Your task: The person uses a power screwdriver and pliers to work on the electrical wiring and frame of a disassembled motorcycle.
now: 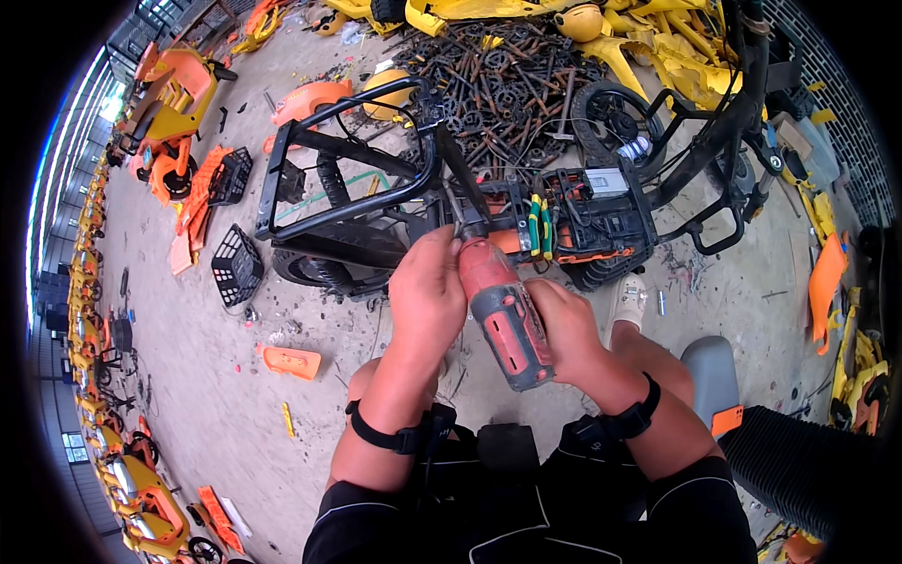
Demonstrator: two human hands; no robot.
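Observation:
My right hand (571,334) grips a red and dark grey power driver (498,310), angled forward into the black scooter frame (348,202). My left hand (427,287) is at the left side of the driver's nose, its fingers closed around something at the bit end that I cannot make out. A long socket or bit points toward the frame's upright bars. Just right of it, green and yellow hand tools (541,226) rest on the scooter beside an open electrical compartment (597,216).
Piles of rusty metal parts (484,103) and yellow panels (639,28) lie behind the scooter. Black crates (235,263) and orange pieces (291,362) lie left; yellow scooters (150,498) line the far left. A grey seat with an orange phone (726,419) stands at my right.

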